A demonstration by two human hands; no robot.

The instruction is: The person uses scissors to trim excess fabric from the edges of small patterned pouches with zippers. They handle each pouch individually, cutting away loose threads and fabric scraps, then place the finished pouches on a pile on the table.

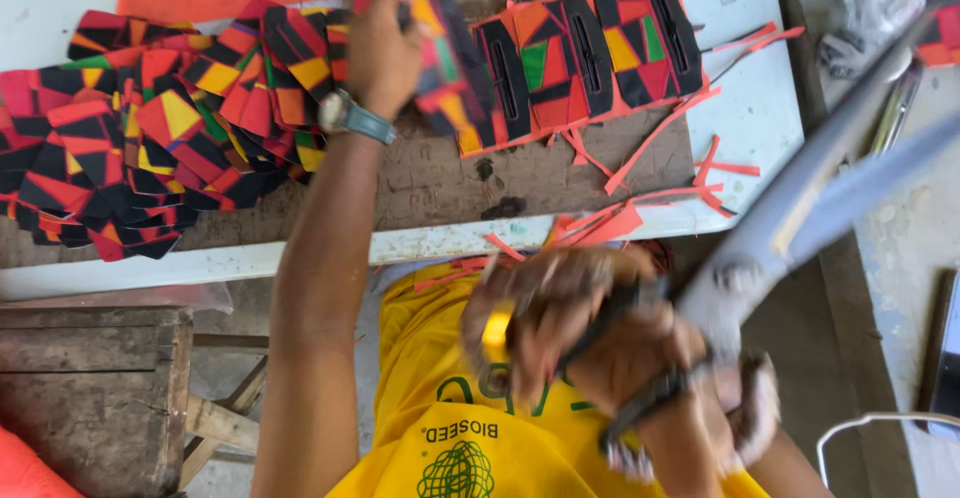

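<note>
My left hand, with a wristwatch on the wrist, reaches across the table and grips the near end of a strip of orange-backed patchwork fabric with black, red, yellow and green shapes and slits cut in it. My right hand is blurred, close to my yellow shirt. It is closed around the dark handles of large grey scissors, whose blades point up and to the right, off the fabric.
A pile of several cut patchwork pieces lies to the left on a brown board on the white table. Thin orange scraps litter the table edge. A wooden stool stands at lower left.
</note>
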